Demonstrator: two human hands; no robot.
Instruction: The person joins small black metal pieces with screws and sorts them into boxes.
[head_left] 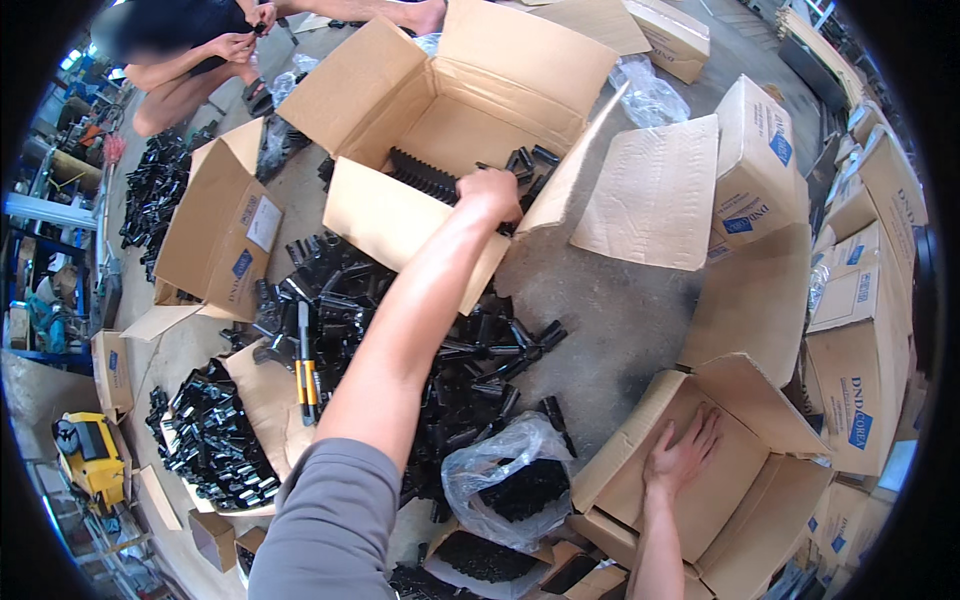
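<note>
My left hand reaches into a large open cardboard box at the far middle. Its fingers curl down beside loose black tubular parts; what they grip is hidden beneath the hand. To the left of that hand, a neat row of black parts lies along the inside of the box. My right hand rests flat, fingers spread, on the bare bottom of a second open cardboard box at the near right. Under my left forearm spreads a big heap of black tubular parts.
Yellow-handled cutter lies on the heap. A clear plastic bag of black pieces stands near the middle. Closed cartons line the right side. Another open box stands left. At the upper left, a crouching person's hands hold a small black part.
</note>
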